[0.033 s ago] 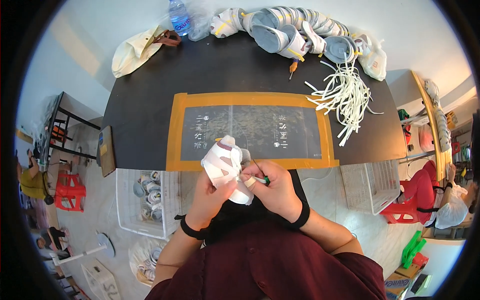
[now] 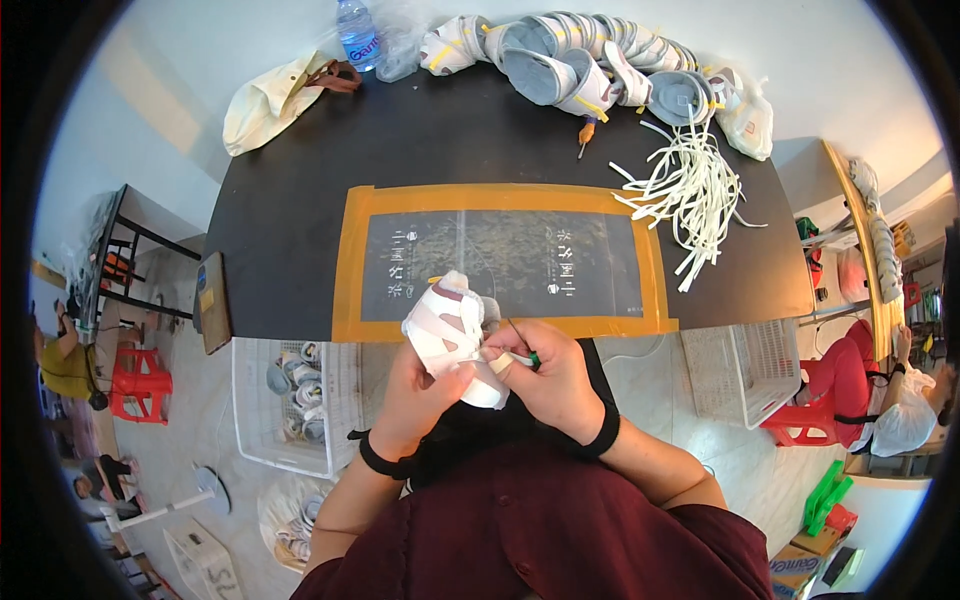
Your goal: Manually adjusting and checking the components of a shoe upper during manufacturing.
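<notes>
My left hand (image 2: 423,398) is closed around a small white shoe upper (image 2: 443,325) with brownish-mauve patches and a grey lining, held tilted over the table's front edge. My right hand (image 2: 553,385) is closed in a pinch at the upper's lower right side. It grips a thin pointed tool with a green handle (image 2: 534,360), like an awl or lacing hook; its slim shaft points up and left. A pale strip, like a shoelace (image 2: 517,357), shows between the fingers of both hands. The fingers partly hide the tool's handle and the lace's path.
Several similar shoe uppers (image 2: 540,70) line the dark table's back edge. White laces (image 2: 695,190) lie at right beside an orange-handled tool (image 2: 588,130). A taped clear sheet (image 2: 510,250) covers the table's middle. White crates (image 2: 270,455) stand below; a cloth bag (image 2: 270,105) lies back left.
</notes>
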The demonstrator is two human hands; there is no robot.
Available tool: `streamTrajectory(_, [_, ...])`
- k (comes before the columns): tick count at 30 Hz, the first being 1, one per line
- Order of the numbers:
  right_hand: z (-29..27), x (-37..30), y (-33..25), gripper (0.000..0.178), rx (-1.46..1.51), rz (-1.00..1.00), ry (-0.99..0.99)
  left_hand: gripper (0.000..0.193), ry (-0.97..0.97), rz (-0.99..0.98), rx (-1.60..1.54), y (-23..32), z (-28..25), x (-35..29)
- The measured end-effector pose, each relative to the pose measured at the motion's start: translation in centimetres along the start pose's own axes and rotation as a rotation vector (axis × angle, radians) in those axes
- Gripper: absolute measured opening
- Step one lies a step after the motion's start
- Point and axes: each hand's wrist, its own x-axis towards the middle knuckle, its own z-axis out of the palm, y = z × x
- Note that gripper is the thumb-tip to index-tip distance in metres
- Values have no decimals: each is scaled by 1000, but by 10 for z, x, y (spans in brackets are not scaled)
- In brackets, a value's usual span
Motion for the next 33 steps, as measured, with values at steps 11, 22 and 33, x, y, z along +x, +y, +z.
streamTrajectory(11, [3, -3, 7, 11, 17, 40, 24, 40, 6, 41, 98, -2, -1, -3])
streamTrajectory(22, [4, 2, 14, 12, -8, 2, 17, 30, 63, 89, 166, -2, 5, 0])
streamTrajectory(33, [-30, 20, -26, 11, -287, -314, 103, 32, 87, 353, 222, -1, 3, 45])
